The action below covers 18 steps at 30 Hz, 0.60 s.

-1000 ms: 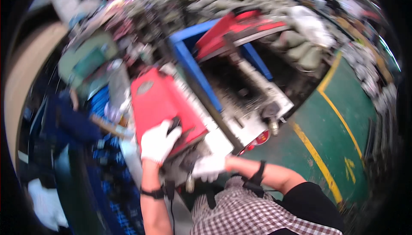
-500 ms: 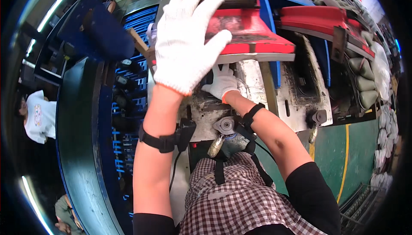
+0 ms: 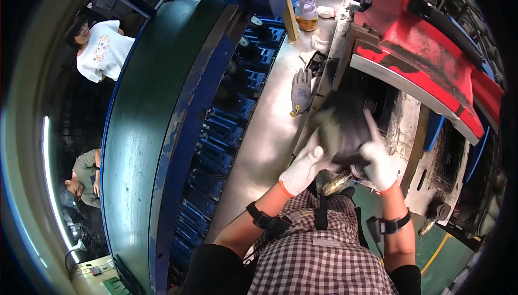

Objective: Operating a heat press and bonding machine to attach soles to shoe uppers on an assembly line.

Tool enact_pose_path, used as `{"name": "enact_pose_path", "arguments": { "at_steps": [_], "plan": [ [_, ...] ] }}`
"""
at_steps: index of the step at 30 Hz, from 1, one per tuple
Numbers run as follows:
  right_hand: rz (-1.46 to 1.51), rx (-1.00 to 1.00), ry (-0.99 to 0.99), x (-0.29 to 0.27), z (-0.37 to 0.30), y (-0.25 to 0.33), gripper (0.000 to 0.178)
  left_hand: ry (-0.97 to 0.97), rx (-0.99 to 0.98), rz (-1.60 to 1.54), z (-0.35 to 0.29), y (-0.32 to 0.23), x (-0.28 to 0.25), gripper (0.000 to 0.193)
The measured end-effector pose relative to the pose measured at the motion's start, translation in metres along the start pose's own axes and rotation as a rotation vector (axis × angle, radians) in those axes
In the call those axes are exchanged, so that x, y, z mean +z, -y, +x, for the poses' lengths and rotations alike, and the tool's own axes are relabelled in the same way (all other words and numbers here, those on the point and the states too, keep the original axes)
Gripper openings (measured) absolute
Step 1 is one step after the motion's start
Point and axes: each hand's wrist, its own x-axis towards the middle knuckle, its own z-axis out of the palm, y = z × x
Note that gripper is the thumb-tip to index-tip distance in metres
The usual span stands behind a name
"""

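A dark, rounded piece (image 3: 353, 125) with an olive-green patch on its near left side is between my hands, smeared by motion; its kind cannot be made out. My left hand (image 3: 303, 170), in a white knit glove with an orange cuff edge, is closed on the lower left side of the piece. On the lower right, my right hand (image 3: 381, 168) in a matching glove grips it too, one finger stretched up along its side. Just beyond lies the worn metal bed (image 3: 406, 128) of a machine with a dark opening. Over that bed stands a red machine part (image 3: 415, 57) with a pale lower edge.
Left of the bed runs a metal table (image 3: 259, 128) bearing a grey glove (image 3: 302, 90) and a lidded jug (image 3: 306, 12) of amber liquid. Further left are blue racks (image 3: 216, 149) and a long curved dark-green panel (image 3: 156, 101). Two people (image 3: 105, 49) are beyond it.
My raised left hand has come down from beside the red part. My right hand has come out from under it. Both now hold the dark piece, and the view has turned left.
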Motion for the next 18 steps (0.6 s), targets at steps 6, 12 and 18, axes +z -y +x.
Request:
{"name": "enact_pose_path", "arguments": {
  "at_steps": [6,12,18],
  "plan": [
    [-0.886,-0.361,0.237,0.056,-0.007,-0.008,0.077,0.007,0.184,-0.371,-0.045,-0.024,-0.040,0.064],
    [-1.258,-0.398,-0.187,0.031,-0.020,-0.037,0.049,-0.894,0.226,0.002,-0.037,-0.083,-0.183,0.067],
    [-1.309,-0.330,-0.144,0.028,-0.021,-0.055,0.031,-1.165,0.439,0.441,-0.001,-0.150,-0.309,0.070]
  ]
}}
